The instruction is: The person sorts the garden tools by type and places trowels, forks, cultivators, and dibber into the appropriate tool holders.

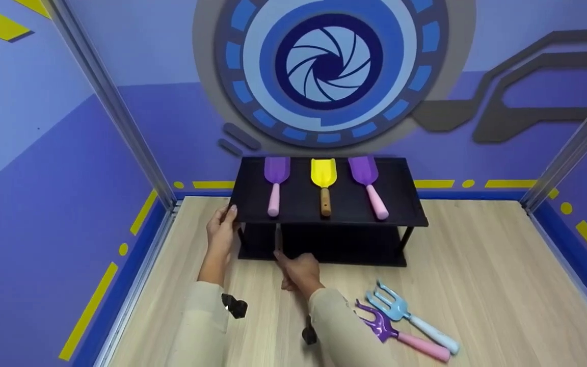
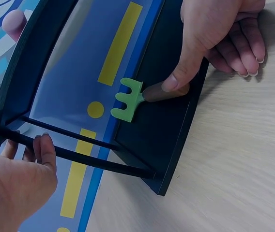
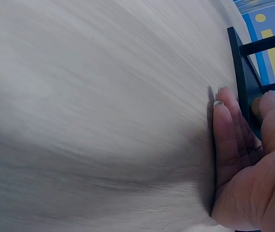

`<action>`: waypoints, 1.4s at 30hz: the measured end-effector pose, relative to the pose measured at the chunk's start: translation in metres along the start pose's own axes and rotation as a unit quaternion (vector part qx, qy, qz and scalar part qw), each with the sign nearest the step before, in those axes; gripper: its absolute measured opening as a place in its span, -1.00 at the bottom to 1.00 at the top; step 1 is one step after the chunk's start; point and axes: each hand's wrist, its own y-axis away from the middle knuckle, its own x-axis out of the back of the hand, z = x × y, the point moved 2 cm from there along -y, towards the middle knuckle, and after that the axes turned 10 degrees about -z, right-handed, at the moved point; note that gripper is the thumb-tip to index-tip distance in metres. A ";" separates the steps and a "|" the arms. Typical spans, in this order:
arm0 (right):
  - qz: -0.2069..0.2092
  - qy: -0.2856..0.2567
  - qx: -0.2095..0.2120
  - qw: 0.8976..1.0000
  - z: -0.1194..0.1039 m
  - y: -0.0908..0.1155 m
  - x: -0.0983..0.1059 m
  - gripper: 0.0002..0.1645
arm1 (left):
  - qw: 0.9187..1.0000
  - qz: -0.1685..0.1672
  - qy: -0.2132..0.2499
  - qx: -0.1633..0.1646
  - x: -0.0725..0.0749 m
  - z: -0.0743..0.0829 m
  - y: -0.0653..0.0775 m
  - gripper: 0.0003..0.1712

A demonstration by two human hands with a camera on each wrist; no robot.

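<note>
A black two-tier shelf (image 1: 324, 216) stands by the back wall. My left hand (image 1: 220, 229) grips its upper board at the left end, thumb on top and fingers underneath beside a post. On the lower board lies a small green hand rake (image 2: 128, 100) with a brown handle; the upper board hides its head in the head view. My right hand (image 1: 301, 270) is at the shelf's front edge, its thumb (image 2: 178, 75) pressing on the rake's handle end. The other fingers (image 3: 227, 130) stretch out nearly straight against the wooden tabletop, in front of the lower board.
On the upper board lie a purple shovel (image 1: 276, 169) at left, a yellow shovel (image 1: 323, 173) in the middle and another purple shovel (image 1: 364, 171) at right. A light blue hand fork (image 1: 394, 307) and a purple hand fork (image 1: 381, 326) lie on the tabletop at front right.
</note>
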 end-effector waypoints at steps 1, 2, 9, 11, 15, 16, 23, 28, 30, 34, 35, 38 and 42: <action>0.001 0.001 0.000 1.000 0.001 0.000 0.000 -0.18 | 1.000 0.000 0.001 0.000 0.000 0.000 0.000 -0.51; 0.001 0.000 0.002 1.000 0.001 -0.001 -0.001 -0.18 | 1.000 0.000 0.002 0.001 0.000 0.000 0.001 -0.50; 0.006 -0.003 0.003 1.000 0.000 -0.001 -0.002 -0.23 | 1.000 -0.001 -0.005 -0.003 0.001 0.002 0.001 -0.51; 0.005 -0.001 0.004 1.000 -0.001 -0.001 -0.002 -0.23 | 1.000 -0.002 -0.005 -0.004 0.001 0.003 0.000 -0.51; 0.001 -0.004 0.008 1.000 -0.001 0.001 -0.001 -0.25 | 1.000 -0.004 -0.012 -0.006 0.001 0.003 0.000 -0.50; -0.001 -0.006 0.010 1.000 -0.001 0.001 -0.001 -0.26 | 1.000 -0.007 -0.015 -0.005 0.001 0.003 0.000 -0.49; -0.038 -0.003 0.026 0.999 -0.002 0.009 0.000 -0.27 | 1.000 -0.017 -0.015 -0.004 0.001 0.004 0.002 -0.48; -0.088 -0.023 0.047 0.995 -0.005 0.022 0.003 -0.42 | 1.000 -0.020 -0.017 -0.008 0.002 0.005 0.003 -0.46; -0.109 -0.023 0.058 0.992 -0.006 0.028 0.005 -0.47 | 1.000 -0.019 -0.017 -0.007 0.003 0.005 0.004 -0.45; -0.133 -0.018 0.075 0.988 -0.004 0.038 0.014 -0.49 | 1.000 -0.017 -0.009 -0.008 0.002 0.005 0.004 -0.44; -0.133 -0.016 0.080 0.988 -0.004 0.041 0.018 -0.49 | 1.000 -0.017 -0.006 -0.007 0.002 0.005 0.004 -0.44; -0.129 -0.006 0.105 0.986 -0.003 0.050 0.032 -0.48 | 1.000 -0.020 0.002 -0.003 0.001 0.004 0.004 -0.44; -0.123 0.039 0.142 0.981 -0.005 0.063 0.056 -0.49 | 1.000 -0.022 0.008 -0.002 0.000 0.005 0.003 -0.43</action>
